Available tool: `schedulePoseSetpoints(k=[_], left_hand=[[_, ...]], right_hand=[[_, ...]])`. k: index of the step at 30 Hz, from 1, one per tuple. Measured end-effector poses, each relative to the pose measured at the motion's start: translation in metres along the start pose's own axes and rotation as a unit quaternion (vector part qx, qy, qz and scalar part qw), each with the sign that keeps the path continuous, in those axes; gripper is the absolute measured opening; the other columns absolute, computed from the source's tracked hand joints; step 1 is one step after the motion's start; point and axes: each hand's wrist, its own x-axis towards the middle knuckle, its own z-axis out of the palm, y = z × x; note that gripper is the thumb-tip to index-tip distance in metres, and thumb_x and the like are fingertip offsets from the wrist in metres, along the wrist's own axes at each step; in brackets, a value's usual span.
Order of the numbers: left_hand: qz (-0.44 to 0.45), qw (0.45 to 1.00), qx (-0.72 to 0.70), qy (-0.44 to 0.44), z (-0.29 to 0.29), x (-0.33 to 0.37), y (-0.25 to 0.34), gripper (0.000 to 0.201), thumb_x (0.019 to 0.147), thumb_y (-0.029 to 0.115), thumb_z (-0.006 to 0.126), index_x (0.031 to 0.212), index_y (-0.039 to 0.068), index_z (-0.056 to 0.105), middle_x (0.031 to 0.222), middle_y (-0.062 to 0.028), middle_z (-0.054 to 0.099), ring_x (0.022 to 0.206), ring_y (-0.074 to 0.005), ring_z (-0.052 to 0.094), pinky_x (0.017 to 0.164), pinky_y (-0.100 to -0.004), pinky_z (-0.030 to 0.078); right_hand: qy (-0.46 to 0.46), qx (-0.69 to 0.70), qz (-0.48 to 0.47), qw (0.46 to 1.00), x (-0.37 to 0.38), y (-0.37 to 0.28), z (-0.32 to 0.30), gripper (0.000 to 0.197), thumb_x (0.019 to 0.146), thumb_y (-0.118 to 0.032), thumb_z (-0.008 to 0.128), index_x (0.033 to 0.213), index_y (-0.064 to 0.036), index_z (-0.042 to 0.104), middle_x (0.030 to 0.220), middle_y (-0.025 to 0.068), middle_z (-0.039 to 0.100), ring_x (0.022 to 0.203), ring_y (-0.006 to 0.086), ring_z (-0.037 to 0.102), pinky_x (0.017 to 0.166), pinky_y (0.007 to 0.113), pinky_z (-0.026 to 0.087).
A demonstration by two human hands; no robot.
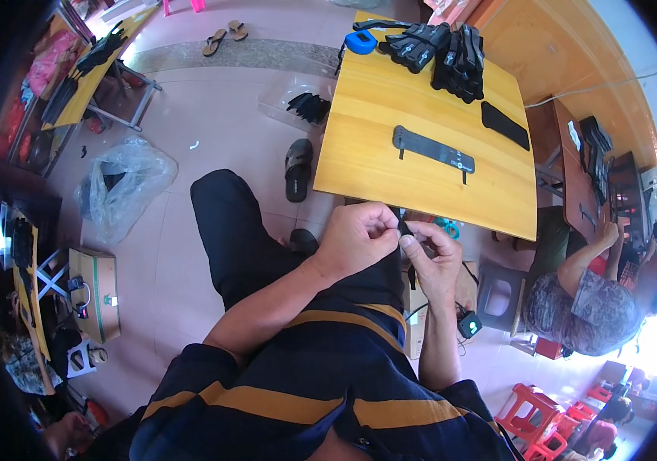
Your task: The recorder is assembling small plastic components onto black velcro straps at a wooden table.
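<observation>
At the near edge of the yellow wooden table, both hands are pinched close together on a narrow black strap (pixel 403 226). My left hand (pixel 359 240) has its fingers curled, thumb against fingertips, at the strap's left side. My right hand (pixel 437 265) pinches the strap between thumb and fingers; much of the strap is hidden by the fingers. Beyond them on the table (pixel 363 157) lies a flat dark grey strip (pixel 432 150) with two short black tabs. A plain black strip (pixel 505 126) rests by the right edge.
Piled black straps (pixel 460 65) and a blue rounded object (pixel 360 42) occupy the table's far end. Left of it stand a clear tub (pixel 271 104) with black pieces and a slipper (pixel 297 170). A plastic bag (pixel 125 188) lies farther left. At right, another person (pixel 585 300) works.
</observation>
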Motion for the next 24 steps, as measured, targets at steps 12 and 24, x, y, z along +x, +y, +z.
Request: schedulePoseSetpoints(k=[12,24], left_hand=[[0.029,0.997,0.074,-0.009,-0.004,-0.004,0.002,0.006,0.084,-0.007,0.067,0.086,-0.002,0.065,0.074,0.0004,0.065,0.067,-0.0027,0.061,0.057,-0.0198,0.048],[-0.050,0.998,-0.017,-0.016,-0.007,-0.008,-0.008,0.008,0.085,-0.007,0.062,0.084,0.001,0.061,0.073,-0.0001,0.062,0.063,-0.0062,0.062,0.055,-0.0211,0.048]], right_hand=[[-0.018,0.018,0.024,0.999,-0.005,0.001,0.000,0.022,0.082,-0.003,0.081,0.104,-0.0010,0.076,0.092,0.0042,0.074,0.082,0.0091,0.063,0.077,0.025,0.051],[-0.020,-0.043,-0.061,0.997,-0.006,0.005,0.008,0.021,0.083,-0.003,0.081,0.103,0.0002,0.076,0.092,0.0090,0.075,0.083,0.0118,0.068,0.077,0.026,0.053]])
